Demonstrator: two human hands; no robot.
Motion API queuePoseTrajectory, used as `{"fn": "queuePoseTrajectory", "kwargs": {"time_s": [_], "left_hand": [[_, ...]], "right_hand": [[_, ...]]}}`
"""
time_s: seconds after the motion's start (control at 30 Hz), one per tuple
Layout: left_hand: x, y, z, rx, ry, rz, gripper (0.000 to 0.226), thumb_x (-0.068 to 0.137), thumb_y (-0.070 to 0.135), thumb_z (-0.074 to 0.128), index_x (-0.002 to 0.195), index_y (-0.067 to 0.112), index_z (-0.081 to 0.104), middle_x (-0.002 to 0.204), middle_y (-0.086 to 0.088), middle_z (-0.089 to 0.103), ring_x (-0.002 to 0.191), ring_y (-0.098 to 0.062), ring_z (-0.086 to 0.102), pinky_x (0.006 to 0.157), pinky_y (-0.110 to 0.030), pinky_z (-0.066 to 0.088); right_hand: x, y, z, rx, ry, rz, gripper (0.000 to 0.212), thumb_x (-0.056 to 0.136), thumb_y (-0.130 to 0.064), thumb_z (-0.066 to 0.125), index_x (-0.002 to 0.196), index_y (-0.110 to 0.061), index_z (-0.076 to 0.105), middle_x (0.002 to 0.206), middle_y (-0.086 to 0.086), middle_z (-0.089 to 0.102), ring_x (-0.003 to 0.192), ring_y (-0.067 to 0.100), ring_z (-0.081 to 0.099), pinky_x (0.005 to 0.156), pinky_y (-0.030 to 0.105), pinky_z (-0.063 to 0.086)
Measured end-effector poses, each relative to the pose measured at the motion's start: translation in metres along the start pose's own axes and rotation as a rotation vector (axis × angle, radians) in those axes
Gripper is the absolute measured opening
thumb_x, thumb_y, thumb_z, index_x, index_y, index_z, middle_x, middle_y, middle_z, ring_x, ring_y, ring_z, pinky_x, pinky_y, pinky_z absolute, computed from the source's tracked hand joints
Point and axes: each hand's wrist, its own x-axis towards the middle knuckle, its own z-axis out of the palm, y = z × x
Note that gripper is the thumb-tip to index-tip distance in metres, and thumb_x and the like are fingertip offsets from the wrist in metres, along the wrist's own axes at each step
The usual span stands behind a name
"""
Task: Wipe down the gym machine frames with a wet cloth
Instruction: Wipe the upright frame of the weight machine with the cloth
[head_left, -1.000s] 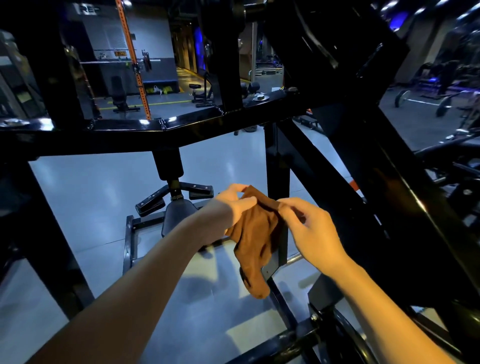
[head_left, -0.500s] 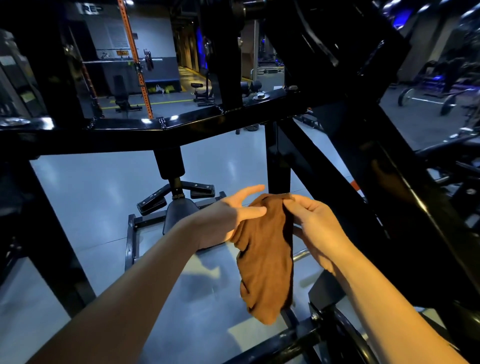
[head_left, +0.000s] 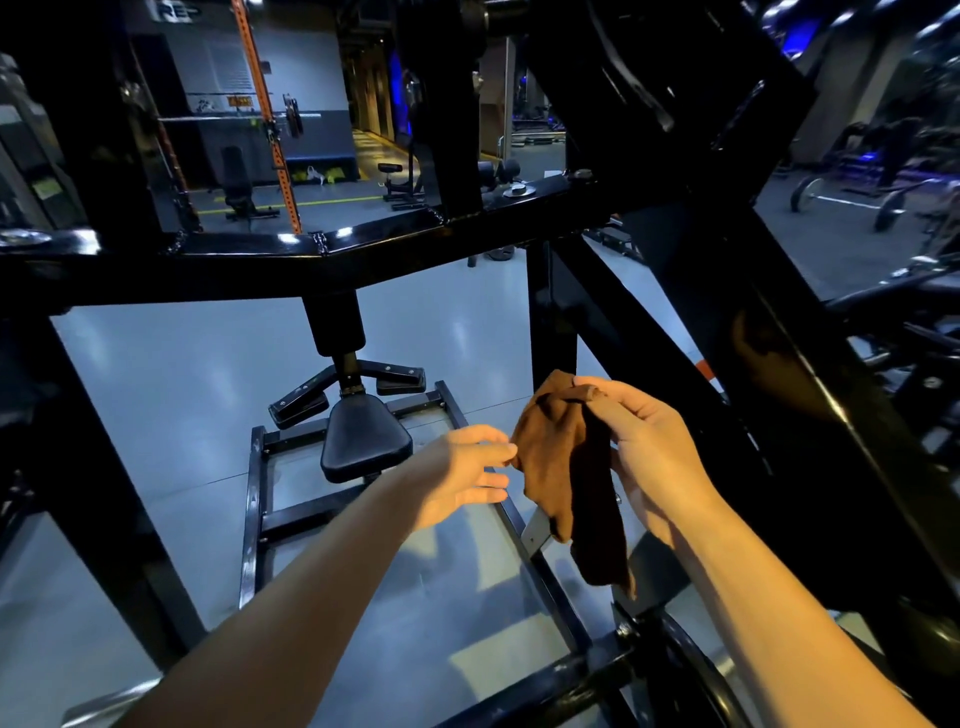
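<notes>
Dim gym floor showing beneath a black machine frame (head_left: 311, 249). Right hand (head_left: 654, 452) is pinching the top of a brown cloth (head_left: 571, 467), which is hanging free beside the frame's upright post (head_left: 550, 322), touching no bar. Left hand (head_left: 462, 473) is reaching with relaxed fingers, its fingertips just touching the cloth's edge. A padded seat (head_left: 363, 441) is sitting below the crossbar. Judging by this, wiping is not underway; whether any bar is already wiped cannot be told.

Two hands (head_left: 467, 473), one brown cloth (head_left: 566, 467), one black machine frame (head_left: 363, 244), one padded seat (head_left: 363, 441).
</notes>
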Motion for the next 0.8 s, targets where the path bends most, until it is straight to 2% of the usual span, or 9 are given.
{"fn": "queuePoseTrajectory", "kwargs": {"time_s": [0.07,0.17,0.3,0.4,0.5,0.57,0.63,0.73,0.8], "left_hand": [[-0.001,0.002,-0.001,-0.088,-0.014,-0.008,0.01,0.104,0.02,0.061,0.112,0.013,0.06,0.124,-0.022,0.067,0.098,-0.035,0.073,0.073,-0.032,0.061],[-0.001,0.013,-0.003,-0.167,0.034,0.027,0.008,0.105,0.012,0.056,0.112,0.01,0.057,0.111,-0.025,0.068,0.091,-0.038,0.072,0.068,-0.033,0.061],[-0.003,0.024,-0.006,0.199,0.244,0.311,0.012,0.105,0.003,0.05,0.098,0.01,0.057,0.087,-0.017,0.057,0.076,-0.023,0.058,0.057,-0.023,0.051],[-0.009,0.021,-0.005,0.411,0.238,0.583,0.014,0.108,0.007,0.044,0.097,0.013,0.051,0.072,-0.016,0.047,0.047,-0.009,0.037,0.049,-0.023,0.033],[-0.009,0.018,-0.006,0.549,0.263,0.707,0.015,0.109,0.013,0.043,0.099,0.022,0.049,0.07,-0.02,0.046,0.054,-0.018,0.036,0.052,-0.04,0.033],[-0.01,0.018,-0.008,0.594,0.269,0.731,0.014,0.11,0.015,0.042,0.1,0.022,0.049,0.067,-0.014,0.044,0.055,-0.02,0.036,0.051,-0.043,0.035],[-0.011,0.02,-0.01,0.59,0.282,0.741,0.013,0.11,0.015,0.041,0.101,0.02,0.049,0.064,-0.01,0.042,0.053,-0.019,0.036,0.049,-0.041,0.033],[-0.013,0.024,-0.013,0.568,0.351,0.747,0.019,0.111,0.016,0.038,0.097,0.023,0.048,0.059,-0.003,0.041,0.048,-0.013,0.035,0.045,-0.035,0.03],[-0.014,0.027,-0.014,0.535,0.372,0.726,0.02,0.112,0.018,0.035,0.097,0.024,0.047,0.056,0.002,0.039,0.046,-0.012,0.034,0.043,-0.033,0.028]], "right_hand": [[-0.001,0.0,-0.003,0.032,0.026,0.006,0.017,0.099,-0.011,0.066,0.111,-0.008,0.078,0.103,0.011,0.079,0.1,0.025,0.076,0.088,0.034,0.058],[-0.003,0.004,-0.009,0.003,0.064,-0.008,0.01,0.095,-0.013,0.073,0.103,-0.01,0.079,0.095,0.009,0.08,0.092,0.023,0.077,0.08,0.03,0.059],[-0.003,0.019,-0.015,-0.241,0.17,-0.099,0.011,0.095,-0.012,0.075,0.1,-0.022,0.074,0.088,-0.009,0.077,0.089,0.011,0.073,0.072,0.017,0.055],[-0.001,0.028,-0.019,-0.431,0.131,-0.148,0.035,0.097,-0.009,0.07,0.123,-0.031,0.06,0.101,-0.012,0.064,0.08,0.003,0.061,0.072,0.019,0.055],[0.002,0.021,-0.019,-0.597,-0.098,-0.079,0.06,0.1,-0.004,0.061,0.15,-0.033,0.044,0.129,-0.011,0.055,0.097,0.007,0.063,0.08,0.017,0.054],[0.003,0.013,-0.017,-0.566,-0.203,-0.015,0.044,0.102,-0.006,0.059,0.139,-0.031,0.057,0.124,-0.013,0.065,0.109,0.009,0.067,0.085,0.015,0.053],[0.004,0.01,-0.012,-0.424,-0.212,0.044,0.023,0.105,-0.015,0.058,0.12,-0.029,0.071,0.109,-0.01,0.075,0.106,0.011,0.071,0.087,0.019,0.056],[0.009,0.014,-0.005,-0.329,-0.137,0.065,0.021,0.108,-0.027,0.055,0.11,-0.025,0.077,0.102,-0.002,0.078,0.102,0.02,0.073,0.096,0.041,0.058],[0.01,0.017,0.0,-0.461,-0.055,-0.046,0.02,0.106,-0.031,0.057,0.103,-0.028,0.076,0.095,-0.001,0.077,0.092,0.018,0.073,0.09,0.044,0.06]]}}
